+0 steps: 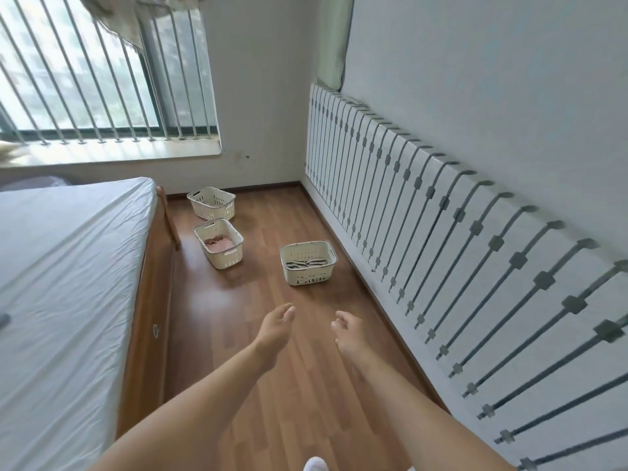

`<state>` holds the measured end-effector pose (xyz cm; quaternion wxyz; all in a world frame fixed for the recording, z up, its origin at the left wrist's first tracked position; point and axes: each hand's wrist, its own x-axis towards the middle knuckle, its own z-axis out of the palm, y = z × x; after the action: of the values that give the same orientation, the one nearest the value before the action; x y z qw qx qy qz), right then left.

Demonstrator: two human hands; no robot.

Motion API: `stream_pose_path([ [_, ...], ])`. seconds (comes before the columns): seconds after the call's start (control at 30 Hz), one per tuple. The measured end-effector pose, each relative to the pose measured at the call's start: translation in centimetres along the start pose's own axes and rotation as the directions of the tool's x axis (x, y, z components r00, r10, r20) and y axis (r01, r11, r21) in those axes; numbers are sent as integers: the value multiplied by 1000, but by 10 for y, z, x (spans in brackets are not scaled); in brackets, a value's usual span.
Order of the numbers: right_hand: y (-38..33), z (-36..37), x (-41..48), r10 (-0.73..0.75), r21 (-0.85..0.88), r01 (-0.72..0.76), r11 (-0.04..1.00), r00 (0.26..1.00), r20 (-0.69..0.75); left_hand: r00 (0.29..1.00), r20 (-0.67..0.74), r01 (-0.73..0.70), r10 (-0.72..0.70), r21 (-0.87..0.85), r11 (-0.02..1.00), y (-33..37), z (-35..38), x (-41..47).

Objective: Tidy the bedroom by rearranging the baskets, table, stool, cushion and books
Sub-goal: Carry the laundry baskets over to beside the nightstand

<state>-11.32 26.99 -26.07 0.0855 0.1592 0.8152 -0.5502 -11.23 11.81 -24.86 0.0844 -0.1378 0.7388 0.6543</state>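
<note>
Three cream plastic baskets stand on the wooden floor ahead of me. The nearest basket (308,263) holds folded grey cloth and sits close to the right wall. A middle basket (219,243) with pink cloth stands beside the bed's foot. The far basket (211,202) is by the wall under the window. My left hand (276,326) and my right hand (348,329) reach forward above the floor, both empty with fingers loosely apart, short of the nearest basket.
A bed (68,266) with a white sheet and wooden frame fills the left side. A white slatted panel (441,226) leans along the right wall. A barred window (102,79) is at the back. Bare floor (238,300) runs between bed and wall.
</note>
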Motion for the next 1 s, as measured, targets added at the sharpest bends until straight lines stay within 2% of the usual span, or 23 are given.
stream_pose_path([
  [0.4,-48,-72,175,-78,-73,81,994,996,41,998,-59,15,-16,-16,1000,75,62,138],
  [0.73,-45,-73,258,-19,-49,23,999,996,86,999,-46,28,-29,-21,999,78,95,224],
  [1.0,-69,-66,370,-19,-76,26,997,995,97,998,-37,51,-53,-51,997,86,111,335],
])
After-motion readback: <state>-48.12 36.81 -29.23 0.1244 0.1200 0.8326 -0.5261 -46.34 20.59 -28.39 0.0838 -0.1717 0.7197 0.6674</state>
